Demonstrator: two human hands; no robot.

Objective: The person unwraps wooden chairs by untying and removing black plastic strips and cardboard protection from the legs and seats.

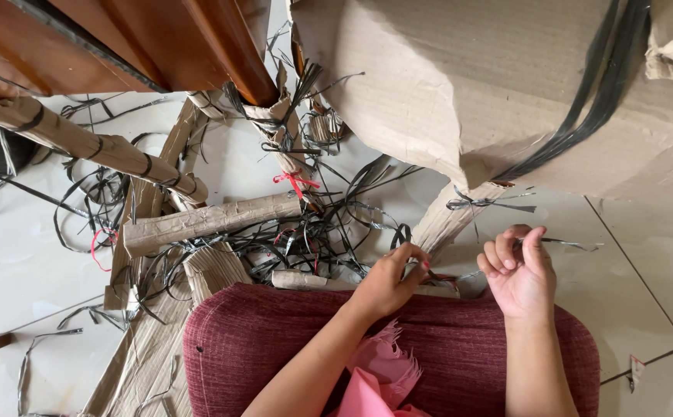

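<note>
Maroon cushion point(460, 347) sitting closest, both forearms crossing it. Left hand point(389, 283) pinching together on a grey plastic strap point(576, 245) at the cardboard-wrapped leg point(448, 220); right hand point(515, 276) pinching the same strap, its loose end trailing right of that grip. Strap looking light, thin, limp, probably slick, so gripping near the knot seems best. Cut straps point(305, 232) lying left of both hands.

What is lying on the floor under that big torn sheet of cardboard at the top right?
Under the cardboard sheet a cardboard-wrapped leg tied with black strap slants out over the white tiled floor. Whatever the leg joins to is covered by the sheet.
</note>
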